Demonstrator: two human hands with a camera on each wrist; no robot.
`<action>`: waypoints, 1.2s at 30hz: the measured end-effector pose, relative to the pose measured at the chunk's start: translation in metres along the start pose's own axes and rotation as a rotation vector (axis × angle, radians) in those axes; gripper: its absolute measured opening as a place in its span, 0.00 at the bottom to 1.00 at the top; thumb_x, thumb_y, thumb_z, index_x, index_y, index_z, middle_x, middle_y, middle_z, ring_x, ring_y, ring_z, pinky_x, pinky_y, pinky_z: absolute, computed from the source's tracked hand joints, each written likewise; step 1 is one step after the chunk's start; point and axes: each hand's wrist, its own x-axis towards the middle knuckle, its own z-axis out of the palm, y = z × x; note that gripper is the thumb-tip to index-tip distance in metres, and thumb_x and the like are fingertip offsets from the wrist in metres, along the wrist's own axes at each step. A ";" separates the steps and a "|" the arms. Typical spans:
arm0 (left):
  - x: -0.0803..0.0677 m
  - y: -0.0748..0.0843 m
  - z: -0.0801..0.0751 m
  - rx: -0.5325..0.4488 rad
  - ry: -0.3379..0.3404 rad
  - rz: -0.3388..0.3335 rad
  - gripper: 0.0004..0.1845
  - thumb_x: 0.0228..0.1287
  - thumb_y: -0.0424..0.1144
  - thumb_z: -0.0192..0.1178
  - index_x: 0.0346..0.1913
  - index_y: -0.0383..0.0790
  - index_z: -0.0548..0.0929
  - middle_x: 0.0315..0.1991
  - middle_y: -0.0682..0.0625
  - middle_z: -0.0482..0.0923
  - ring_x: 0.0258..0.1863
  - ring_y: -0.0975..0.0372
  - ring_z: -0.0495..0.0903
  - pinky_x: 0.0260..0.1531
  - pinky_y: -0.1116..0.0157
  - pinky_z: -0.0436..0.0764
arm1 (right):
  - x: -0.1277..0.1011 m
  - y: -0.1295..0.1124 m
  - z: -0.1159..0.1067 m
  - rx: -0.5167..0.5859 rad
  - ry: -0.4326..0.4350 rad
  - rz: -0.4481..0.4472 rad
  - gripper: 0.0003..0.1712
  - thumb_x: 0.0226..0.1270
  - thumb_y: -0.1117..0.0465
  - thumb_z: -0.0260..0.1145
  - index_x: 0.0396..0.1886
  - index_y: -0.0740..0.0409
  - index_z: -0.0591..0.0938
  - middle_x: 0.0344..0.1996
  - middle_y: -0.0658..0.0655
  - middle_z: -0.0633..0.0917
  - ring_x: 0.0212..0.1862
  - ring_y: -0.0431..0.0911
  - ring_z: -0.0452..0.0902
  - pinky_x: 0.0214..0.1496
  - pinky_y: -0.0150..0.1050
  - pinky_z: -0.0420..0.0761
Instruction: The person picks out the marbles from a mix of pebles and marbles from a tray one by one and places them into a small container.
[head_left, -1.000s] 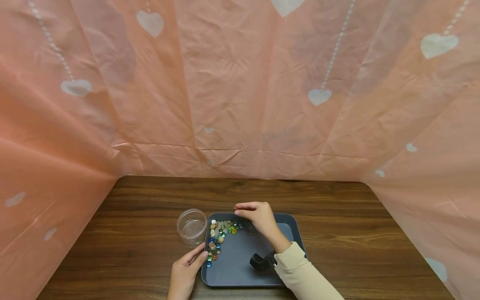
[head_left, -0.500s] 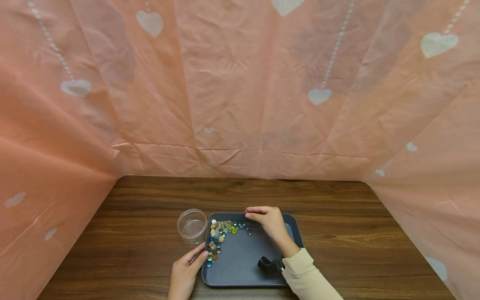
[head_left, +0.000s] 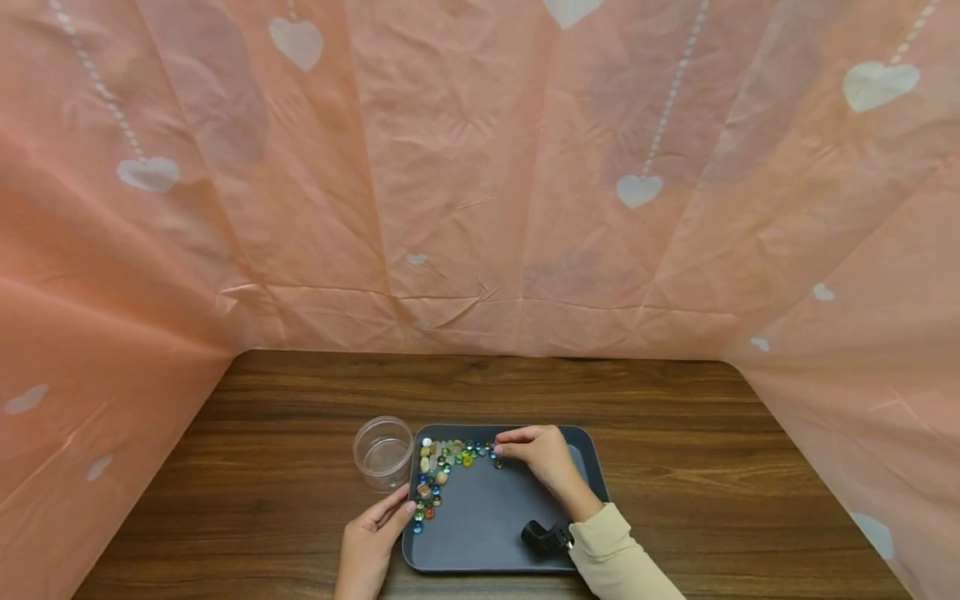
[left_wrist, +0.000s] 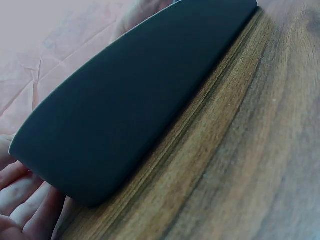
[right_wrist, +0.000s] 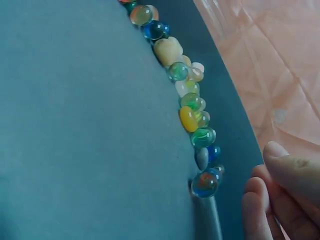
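- No brand, label or writing readable on anything in view.
- Tray [head_left: 480,533]: dark grey, matte, rectangular with rounded corners and a raised rim; sits on the counter [head_left: 675,467], which is brown wood grain.
- Marbles [head_left: 442,467]: small glossy glass beads and a few pale pebbles, in green, blue, yellow, orange and white. They lie in an L-shaped line along the tray's far rim and left rim, clustered in the far-left corner.
- Right hand [head_left: 543,457]: over the tray's far side, fingers curled together at the right end of the marble row, fingertips [right_wrist: 270,170] just beside the last bead; cannot tell whether it pinches one. Cream sleeve [head_left: 622,558] on the forearm.
- Left hand [head_left: 371,542]: fingers relaxed and straight, resting against the tray's left near corner.
- Clear round plastic cup [head_left: 384,452]: upright on the counter, just beside the tray's far-left corner.
- Backdrop [head_left: 480,208]: wrinkled pink sheet printed with white hearts.
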 end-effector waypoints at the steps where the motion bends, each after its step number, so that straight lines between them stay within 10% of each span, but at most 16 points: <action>1: 0.000 0.000 0.000 0.001 0.001 -0.004 0.23 0.65 0.38 0.67 0.59 0.27 0.80 0.58 0.35 0.80 0.43 0.80 0.80 0.43 0.80 0.79 | 0.000 0.001 0.000 -0.004 -0.006 0.001 0.09 0.49 0.66 0.79 0.32 0.64 0.91 0.32 0.60 0.91 0.38 0.39 0.85 0.35 0.27 0.78; 17: 0.000 0.000 0.000 -0.003 0.002 -0.022 0.23 0.65 0.38 0.67 0.59 0.28 0.80 0.58 0.35 0.80 0.42 0.79 0.81 0.42 0.80 0.80 | -0.003 0.009 0.002 -0.259 -0.051 -0.056 0.09 0.46 0.62 0.82 0.29 0.57 0.92 0.30 0.55 0.92 0.37 0.43 0.86 0.34 0.32 0.81; 36: 0.000 0.001 0.001 -0.018 0.012 -0.024 0.23 0.65 0.37 0.67 0.59 0.28 0.80 0.58 0.36 0.80 0.43 0.79 0.81 0.43 0.79 0.80 | -0.004 0.006 0.001 -0.298 -0.026 -0.078 0.06 0.46 0.64 0.81 0.27 0.57 0.92 0.28 0.55 0.91 0.34 0.39 0.84 0.31 0.31 0.79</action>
